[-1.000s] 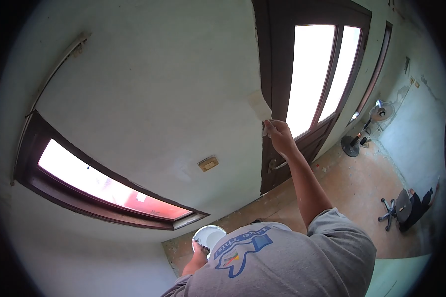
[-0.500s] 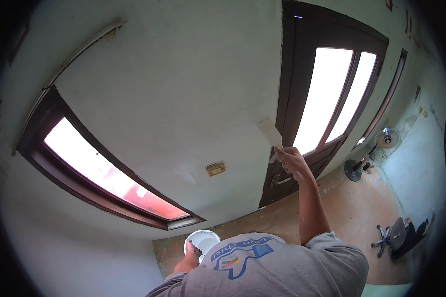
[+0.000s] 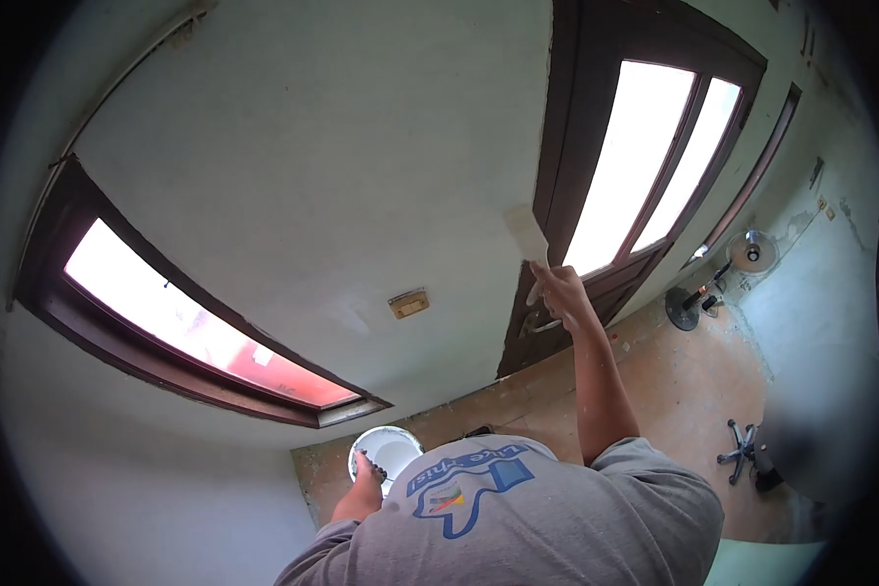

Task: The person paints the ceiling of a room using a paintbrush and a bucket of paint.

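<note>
Right hand [image 3: 559,290] grips a putty knife [image 3: 527,237], blade above it against the wall [image 3: 342,176].

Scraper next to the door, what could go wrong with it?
The scraper in the right hand sits right beside the dark door frame, so it might smear or scratch the wood. The left hand holds the white bucket low by its rim; it might tip and spill onto the floor.
</note>
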